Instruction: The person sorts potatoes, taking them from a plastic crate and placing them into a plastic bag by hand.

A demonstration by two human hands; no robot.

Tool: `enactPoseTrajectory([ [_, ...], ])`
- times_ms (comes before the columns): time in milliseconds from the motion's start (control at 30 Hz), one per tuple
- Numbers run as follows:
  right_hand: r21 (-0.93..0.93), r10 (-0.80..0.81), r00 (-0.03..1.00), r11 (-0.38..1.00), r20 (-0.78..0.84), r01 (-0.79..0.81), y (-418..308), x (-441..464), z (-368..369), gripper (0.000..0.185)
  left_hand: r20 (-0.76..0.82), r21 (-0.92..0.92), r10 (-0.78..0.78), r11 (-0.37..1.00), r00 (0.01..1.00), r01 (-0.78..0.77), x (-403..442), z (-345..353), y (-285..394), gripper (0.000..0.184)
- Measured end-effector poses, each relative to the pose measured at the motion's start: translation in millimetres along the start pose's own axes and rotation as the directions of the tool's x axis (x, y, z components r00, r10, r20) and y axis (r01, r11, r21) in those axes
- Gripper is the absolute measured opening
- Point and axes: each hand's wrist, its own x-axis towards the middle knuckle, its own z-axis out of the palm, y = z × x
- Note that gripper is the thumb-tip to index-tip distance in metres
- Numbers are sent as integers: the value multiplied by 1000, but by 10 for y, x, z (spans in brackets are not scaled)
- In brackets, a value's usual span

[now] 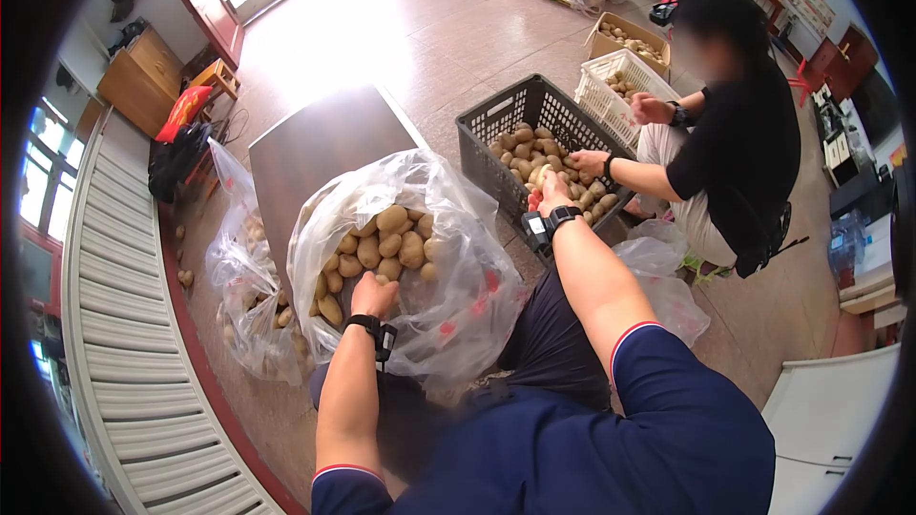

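Observation:
My left hand (374, 296) reaches into a clear plastic bag (439, 296), its fingers curled at a potato (387, 269) among several others. Part of that grip is hidden from above. My right hand (553, 195) is over the near side of a dark grey plastic crate (489, 154), closed on a pale potato (542, 175). Under and around it lie several brown potatoes (523, 145). A co-worker's hand (588, 164) is in the same crate, close to mine.
A person in black (735, 114) squats to the right. Beyond the dark crate stand a white crate (593, 86) and a cardboard box (658, 65) with potatoes. A dark flat board (315, 148) lies behind my bag; another potato bag (239, 267) is at left, beside a radiator (124, 324).

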Motion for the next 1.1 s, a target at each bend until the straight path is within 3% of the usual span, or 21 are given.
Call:
enactPoseTrajectory([
  [67,22,9,1000,1000,17,-9,12,35,-14,48,-12,-65,8,998,1000,-9,-9,6,15,50],
  [133,12,-6,1000,1000,-2,6,23,76,-14,50,53,-267,4,964,999,11,-213,-158,242,46],
  [267,-11,-54,999,999,-9,54,33,102,-61,51,6,-412,111,906,994,-98,26,36,42,45],
  [367,-43,-57,998,997,10,58,6,-82,17,40,67,-469,66,883,996,-27,-94,-76,179,43],
  [467,-191,-231,972,953,46,236,-15,-482,150,35,136,-566,41,823,990,44,-148,-125,256,43],
  [533,-226,-465,849,824,252,519,66,-739,225,33,166,-596,51,801,985,60,-112,-103,243,44],
  [633,-132,-580,659,695,480,707,240,-1022,401,26,217,-671,117,739,969,61,-131,-87,292,45],
  [667,-107,-553,603,680,575,725,330,-1089,434,24,232,-697,168,716,958,43,-136,-78,305,45],
  [767,-78,-487,325,460,810,884,679,-1360,489,26,279,-737,228,674,933,56,-168,-76,368,45],
  [800,-112,-419,208,243,884,964,733,-1527,485,27,312,-751,242,656,919,82,-185,-82,397,45],
  [867,-99,-335,158,186,929,978,885,-1738,475,35,315,-779,266,621,911,89,-218,-89,442,43],
  [933,69,-249,-115,-183,962,981,1020,-1886,480,47,311,-809,282,580,908,97,-218,-76,453,42],
  [967,10,-159,-33,-145,987,989,1045,-1949,459,59,321,-831,332,547,887,96,-213,-76,453,41],
  [1100,-45,-120,24,-170,992,984,1138,-1975,462,64,337,-868,412,483,847,111,-89,70,369,39],
])
